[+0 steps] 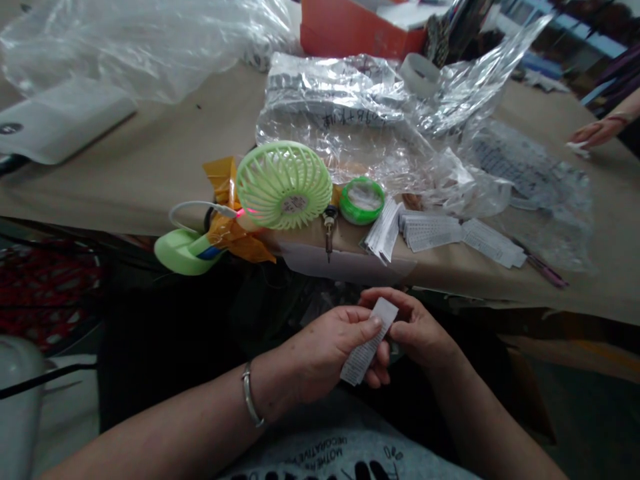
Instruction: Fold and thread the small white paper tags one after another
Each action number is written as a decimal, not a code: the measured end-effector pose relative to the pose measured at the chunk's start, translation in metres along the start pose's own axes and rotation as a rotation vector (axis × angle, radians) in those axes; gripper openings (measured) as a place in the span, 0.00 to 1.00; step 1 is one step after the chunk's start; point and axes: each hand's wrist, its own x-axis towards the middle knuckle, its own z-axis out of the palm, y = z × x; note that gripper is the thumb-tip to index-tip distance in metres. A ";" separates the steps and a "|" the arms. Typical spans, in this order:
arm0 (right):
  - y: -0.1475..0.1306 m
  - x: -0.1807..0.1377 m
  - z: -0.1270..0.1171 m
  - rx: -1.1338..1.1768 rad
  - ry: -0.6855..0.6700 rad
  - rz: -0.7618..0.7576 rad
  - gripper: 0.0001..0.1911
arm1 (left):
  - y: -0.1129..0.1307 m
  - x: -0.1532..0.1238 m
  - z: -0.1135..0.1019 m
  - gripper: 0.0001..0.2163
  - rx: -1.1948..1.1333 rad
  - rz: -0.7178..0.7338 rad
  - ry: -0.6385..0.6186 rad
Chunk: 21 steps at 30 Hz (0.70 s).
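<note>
Over my lap, my left hand (pixel 333 343) pinches a slim stack of printed paper labels (pixel 361 357), its thumb pressed on the top one. The labels stand at a slant, with fine print on the lower half. My right hand (pixel 423 330) curls around the upper end of the stack, thumb at the right edge and fingers partly hidden behind the paper. On the table edge ahead lie fanned label stacks (pixel 430 230), one more bundle (pixel 384 230) and a separate stack (pixel 493 242). A green round tub (pixel 362 200) sits beside them.
A green fan (pixel 285 185), taped at the edge, trails a white cable (pixel 177 210). Nearby are a metal-tipped tool (pixel 329 233) and a pen (pixel 547 272). Clear plastic bags (pixel 345 133), a tape roll (pixel 420 73) and a red box (pixel 350 30) lie behind. Another person's hand (pixel 603 130) is at right.
</note>
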 end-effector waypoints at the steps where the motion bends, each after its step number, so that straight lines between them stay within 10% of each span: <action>1: 0.001 0.002 -0.001 0.019 -0.027 0.000 0.22 | -0.002 0.000 0.000 0.14 0.014 0.004 -0.012; 7: 0.002 0.002 0.002 -0.111 -0.010 -0.053 0.17 | -0.006 0.001 -0.001 0.15 0.055 0.022 0.055; 13: -0.019 -0.011 0.017 -0.882 0.338 -0.407 0.22 | 0.000 0.001 -0.001 0.12 -0.011 0.102 0.142; 21: -0.017 -0.008 0.019 -1.226 0.265 -0.520 0.16 | -0.002 0.000 -0.002 0.11 -0.016 0.062 0.161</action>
